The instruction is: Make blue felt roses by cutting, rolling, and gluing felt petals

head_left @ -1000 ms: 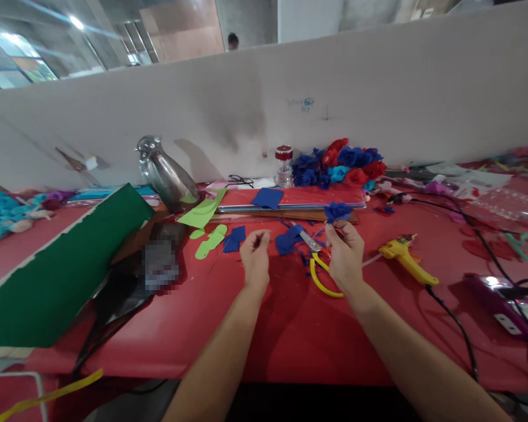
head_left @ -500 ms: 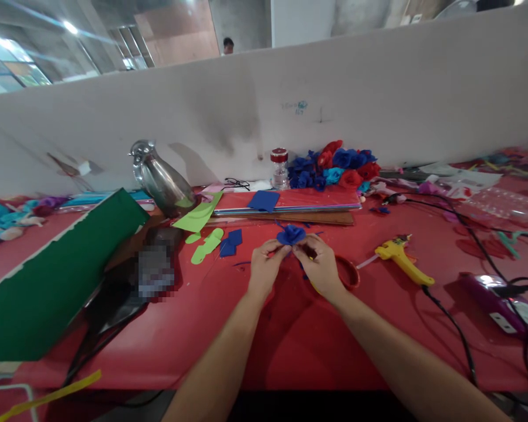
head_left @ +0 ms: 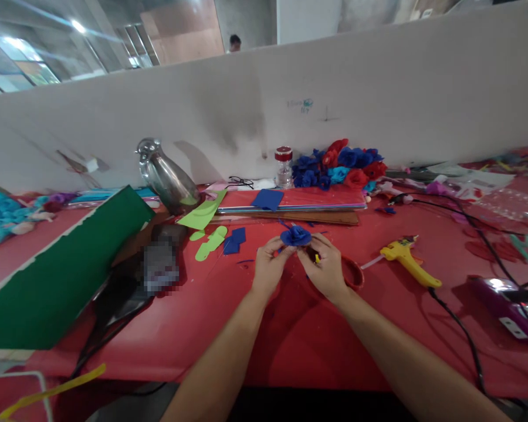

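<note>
Between my two hands is a blue paper flower (head_left: 295,235), held above the red tabletop. My left hand (head_left: 270,264) pinches its left side with thumb and fingers. On the opposite side, my right hand (head_left: 324,266) grips the flower's edge in the same way. The flower's underside is partly hidden by my thumbs. Beside my right hand lie scissors with red handles (head_left: 355,273), mostly covered by that hand. To the left of my left hand are small blue paper pieces (head_left: 234,241) and light green cut shapes (head_left: 211,242).
A yellow glue gun (head_left: 407,258) with a black cord lies at right, near a purple power strip (head_left: 506,308). Behind are stacked paper sheets (head_left: 317,199), a heap of red and blue flowers (head_left: 338,164), a glass jar (head_left: 284,167) and a steel jug (head_left: 169,179). A green board (head_left: 66,281) leans at left.
The flower has tipped slightly in my fingers, showing more of its layered petals. The whole view has shifted a little; both hands keep their grip.
</note>
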`<state>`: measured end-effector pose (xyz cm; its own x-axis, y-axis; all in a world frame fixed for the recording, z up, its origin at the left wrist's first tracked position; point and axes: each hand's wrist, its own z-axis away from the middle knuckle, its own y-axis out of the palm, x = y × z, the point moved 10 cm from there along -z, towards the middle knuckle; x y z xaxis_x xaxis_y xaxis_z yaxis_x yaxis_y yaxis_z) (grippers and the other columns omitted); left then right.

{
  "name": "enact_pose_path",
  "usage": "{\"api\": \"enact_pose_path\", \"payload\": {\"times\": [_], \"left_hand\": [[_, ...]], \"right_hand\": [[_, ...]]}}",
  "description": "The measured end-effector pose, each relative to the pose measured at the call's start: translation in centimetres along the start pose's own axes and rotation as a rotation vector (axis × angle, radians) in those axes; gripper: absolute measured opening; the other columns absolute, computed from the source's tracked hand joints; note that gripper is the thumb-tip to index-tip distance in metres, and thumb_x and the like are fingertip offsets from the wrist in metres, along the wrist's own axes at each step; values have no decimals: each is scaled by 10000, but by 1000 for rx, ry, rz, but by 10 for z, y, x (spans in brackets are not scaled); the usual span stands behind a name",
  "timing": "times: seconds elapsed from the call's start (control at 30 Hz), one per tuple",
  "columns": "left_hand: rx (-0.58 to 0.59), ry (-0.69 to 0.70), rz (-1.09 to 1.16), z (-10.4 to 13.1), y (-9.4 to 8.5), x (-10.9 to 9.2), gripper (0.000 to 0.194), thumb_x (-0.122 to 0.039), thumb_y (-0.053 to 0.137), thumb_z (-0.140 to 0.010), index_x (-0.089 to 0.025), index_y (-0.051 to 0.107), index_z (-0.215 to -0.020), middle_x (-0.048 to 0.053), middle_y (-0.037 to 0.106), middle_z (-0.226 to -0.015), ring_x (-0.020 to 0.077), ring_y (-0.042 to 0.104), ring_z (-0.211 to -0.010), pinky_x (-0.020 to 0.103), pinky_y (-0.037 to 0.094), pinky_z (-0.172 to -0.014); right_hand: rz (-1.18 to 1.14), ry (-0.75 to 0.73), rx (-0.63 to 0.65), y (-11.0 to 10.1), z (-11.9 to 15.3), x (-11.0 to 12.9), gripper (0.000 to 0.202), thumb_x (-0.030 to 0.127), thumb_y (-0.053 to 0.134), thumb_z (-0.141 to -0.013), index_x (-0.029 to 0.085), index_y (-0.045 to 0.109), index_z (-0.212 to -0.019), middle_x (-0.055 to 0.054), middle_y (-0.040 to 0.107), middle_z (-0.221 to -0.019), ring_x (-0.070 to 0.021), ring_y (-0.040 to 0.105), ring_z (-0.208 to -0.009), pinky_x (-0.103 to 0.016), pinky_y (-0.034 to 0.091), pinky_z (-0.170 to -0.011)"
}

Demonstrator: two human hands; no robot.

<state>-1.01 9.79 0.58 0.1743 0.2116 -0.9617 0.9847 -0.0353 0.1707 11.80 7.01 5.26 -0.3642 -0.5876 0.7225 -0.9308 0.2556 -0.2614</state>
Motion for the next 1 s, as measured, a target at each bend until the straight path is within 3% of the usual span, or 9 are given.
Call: {"api": "enact_pose_path", "payload": {"times": [0.13, 0.23, 0.37, 0.53, 0.7, 0.87, 1.0], "left_hand": [[-70, -80, 83, -1, -7, 13, 224, -389, 710, -717, -168, 705, -757, 18, 675, -743, 146, 572, -750, 280, 452, -805], [-65, -83, 82, -2, -6, 15, 240, -404, 707, -719, -167, 670, -726, 1, 635, -699, 131, 540, -719, 256, 433, -764], [-58, -98, 46, -2, -4, 17, 273, -430, 696, -715, -171, 614, -679, -13, 577, -651, 129, 505, -697, 254, 413, -738], [-83, -133, 59, -1, -5, 20, 266, -405, 662, -725, -175, 552, -650, -27, 536, -629, 113, 466, -656, 236, 383, -680], [-37, -180, 62, 2, 2, 23, 256, -380, 637, -739, -171, 546, -622, -34, 508, -594, 100, 444, -605, 230, 365, -641], [-11, -176, 80, 2, 6, 24, 235, -356, 649, -733, -170, 557, -623, -33, 525, -596, 99, 458, -605, 228, 377, -647], [-9, -172, 67, 1, 5, 25, 214, -353, 650, -726, -166, 596, -637, -17, 564, -620, 108, 476, -624, 234, 393, -660]], "right_hand": [[-26, 50, 19, 3, 2, -6, 97, 223, 572, -805, 211, 651, -750, -29, 627, -738, -150, 525, -616, -280, 420, -570], [-127, 202, 26, 6, 6, -27, 57, 253, 594, -789, 210, 632, -788, -16, 621, -723, -138, 505, -588, -268, 397, -543], [-343, 400, 71, 18, 12, -50, 191, 316, 653, -736, 211, 627, -893, -12, 648, -781, -134, 520, -606, -260, 402, -550], [-472, 462, 137, 29, 13, -51, 152, 324, 675, -722, 210, 648, -819, -2, 645, -788, -129, 538, -648, -260, 415, -596], [-502, 520, 100, 29, 16, -58, 195, 329, 723, -687, 209, 678, -834, -16, 681, -825, -131, 555, -660, -270, 431, -618], [-559, 648, 71, 31, 20, -67, 226, 349, 760, -636, 206, 685, -793, 7, 656, -709, -125, 537, -604, -279, 423, -605], [-583, 648, 38, 28, 17, -63, 161, 306, 765, -612, 202, 697, -715, 23, 625, -649, -117, 520, -595, -277, 420, -615]]}}
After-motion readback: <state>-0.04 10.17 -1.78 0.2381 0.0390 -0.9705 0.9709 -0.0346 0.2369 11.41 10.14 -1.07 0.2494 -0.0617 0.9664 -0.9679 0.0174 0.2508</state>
